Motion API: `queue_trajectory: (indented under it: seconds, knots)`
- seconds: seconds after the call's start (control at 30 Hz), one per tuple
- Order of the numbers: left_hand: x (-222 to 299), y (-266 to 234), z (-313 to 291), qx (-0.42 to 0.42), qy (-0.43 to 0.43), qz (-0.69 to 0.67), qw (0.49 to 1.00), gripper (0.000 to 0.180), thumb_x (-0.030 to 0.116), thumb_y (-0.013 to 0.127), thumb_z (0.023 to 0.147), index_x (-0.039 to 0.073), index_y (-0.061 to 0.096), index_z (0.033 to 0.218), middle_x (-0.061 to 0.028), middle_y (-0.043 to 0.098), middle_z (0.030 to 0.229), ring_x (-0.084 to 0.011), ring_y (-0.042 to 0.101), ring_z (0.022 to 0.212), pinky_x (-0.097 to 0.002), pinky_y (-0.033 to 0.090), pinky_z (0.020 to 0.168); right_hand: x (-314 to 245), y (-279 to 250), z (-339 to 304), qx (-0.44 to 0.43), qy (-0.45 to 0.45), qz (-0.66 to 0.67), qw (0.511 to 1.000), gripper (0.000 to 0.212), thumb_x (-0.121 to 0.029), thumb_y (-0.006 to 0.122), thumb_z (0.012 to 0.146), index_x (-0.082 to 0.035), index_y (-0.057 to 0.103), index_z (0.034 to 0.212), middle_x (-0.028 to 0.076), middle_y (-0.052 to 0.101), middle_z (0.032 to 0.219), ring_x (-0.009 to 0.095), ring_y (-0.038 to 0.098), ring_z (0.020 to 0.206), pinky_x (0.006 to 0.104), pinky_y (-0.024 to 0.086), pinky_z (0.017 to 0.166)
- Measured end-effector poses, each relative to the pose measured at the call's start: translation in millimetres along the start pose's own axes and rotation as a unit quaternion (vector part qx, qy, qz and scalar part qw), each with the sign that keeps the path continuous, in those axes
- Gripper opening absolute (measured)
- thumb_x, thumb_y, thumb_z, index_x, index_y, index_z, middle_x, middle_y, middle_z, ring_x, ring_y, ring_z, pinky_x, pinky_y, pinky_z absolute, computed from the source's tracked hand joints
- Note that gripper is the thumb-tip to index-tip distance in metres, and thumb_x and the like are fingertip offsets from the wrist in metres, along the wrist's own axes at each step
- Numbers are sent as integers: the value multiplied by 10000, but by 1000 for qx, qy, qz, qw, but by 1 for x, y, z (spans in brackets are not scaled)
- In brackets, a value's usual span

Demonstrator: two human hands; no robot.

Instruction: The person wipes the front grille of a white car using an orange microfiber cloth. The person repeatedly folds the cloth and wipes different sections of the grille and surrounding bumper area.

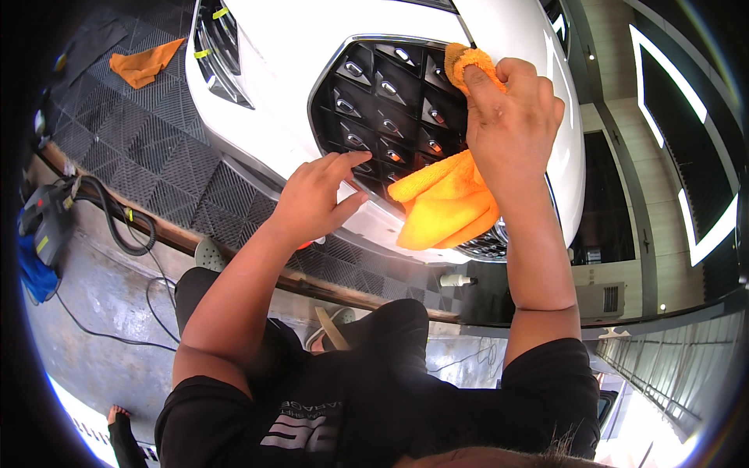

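Note:
The front of a white car (pixel 285 47) fills the upper middle, with a dark grille (pixel 374 101) of diamond cells and small shiny studs. My right hand (pixel 511 113) pinches a bunched orange microfiber cloth (pixel 441 207) against the grille's upper right edge. The cloth's loose part hangs below, over the grille's lower right side. At the lower left edge of the grille is my left hand (pixel 320 195), fingers apart and holding nothing. Its fingertips reach to the grille; whether they touch it I cannot tell.
Another orange cloth (pixel 144 64) lies on the dark tiled mat (pixel 168 148) at left. A grey and blue machine (pixel 48 222) with a black hose stands at far left, its cable (pixel 109 337) crossing the floor. A small bottle (pixel 456 280) lies beneath the bumper.

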State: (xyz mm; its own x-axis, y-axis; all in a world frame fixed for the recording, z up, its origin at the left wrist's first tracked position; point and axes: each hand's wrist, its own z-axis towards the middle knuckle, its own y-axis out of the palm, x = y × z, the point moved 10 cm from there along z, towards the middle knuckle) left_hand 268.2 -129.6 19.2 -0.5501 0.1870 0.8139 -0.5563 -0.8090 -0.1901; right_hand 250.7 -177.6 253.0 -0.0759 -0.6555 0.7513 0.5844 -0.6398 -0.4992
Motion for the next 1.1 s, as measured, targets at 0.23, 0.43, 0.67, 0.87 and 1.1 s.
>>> queue_trajectory:
  seconds: [0.23, 0.43, 0.67, 0.87, 1.1]
  knots:
    - [-5, -8, -4, -26, -34, 5, 999, 585, 220, 788, 869, 128, 591, 1413, -67, 676, 1014, -240, 661, 795, -385, 549, 811, -19, 8, 18, -14, -42, 8, 999, 266, -152, 735, 808, -244, 784, 1053, -35, 574, 1042, 203, 517, 948, 435, 323, 857]
    - [-4, -16, -1, -17, -12, 19, 1000, 571, 220, 792, 864, 111, 603, 1392, -74, 674, 981, -251, 669, 782, -404, 540, 819, -26, 3, 29, -17, -43, 0, 999, 149, -232, 713, 878, -198, 786, 1004, -25, 578, 1000, 236, 524, 945, 455, 325, 856]
    - [-10, -17, -12, -64, -40, 54, 996, 545, 211, 787, 862, 117, 620, 1372, -82, 684, 982, -257, 676, 776, -414, 540, 819, -38, 16, 55, -32, -38, -19, 999, 118, -237, 708, 871, -197, 771, 963, -8, 597, 959, 236, 552, 943, 479, 339, 842]
    - [-17, -36, -7, -32, -54, 49, 997, 497, 205, 793, 861, 115, 656, 1330, -88, 682, 961, -255, 674, 758, -392, 557, 735, -49, 27, 55, 1, -31, -35, 999, 119, -198, 662, 849, -191, 739, 939, -18, 571, 956, 222, 570, 915, 470, 339, 839]
    - [-25, -38, -21, -64, -60, 86, 992, 429, 193, 783, 876, 116, 692, 1288, -85, 682, 944, -252, 657, 762, -386, 550, 743, -32, 6, 45, -24, -37, -30, 999, 144, -175, 680, 835, -172, 763, 952, -6, 596, 963, 226, 564, 931, 462, 344, 847]
